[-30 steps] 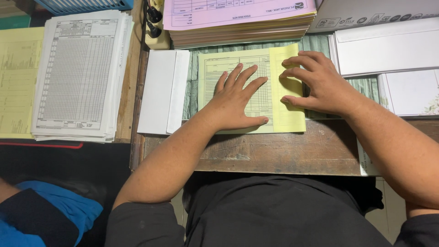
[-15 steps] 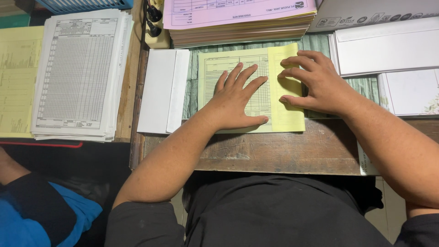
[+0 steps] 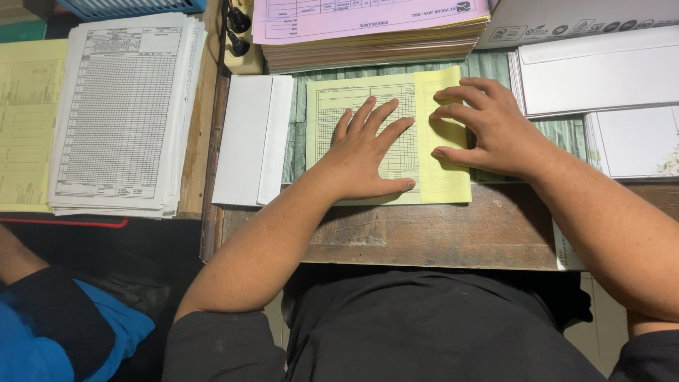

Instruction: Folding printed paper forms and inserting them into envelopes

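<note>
The yellow form (image 3: 368, 106) is lying under your flat, spread left hand (image 3: 368, 152) while your right hand (image 3: 495, 131), fingers loosely curled, is pressing its folded flap (image 3: 445, 177), probably creasing crookedly if either palm is slipping.

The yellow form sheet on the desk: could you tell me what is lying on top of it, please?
The left hand lies flat on the yellow form sheet, and the right hand presses its folded-over flap with the fingertips. The print beneath the left palm is covered.
</note>
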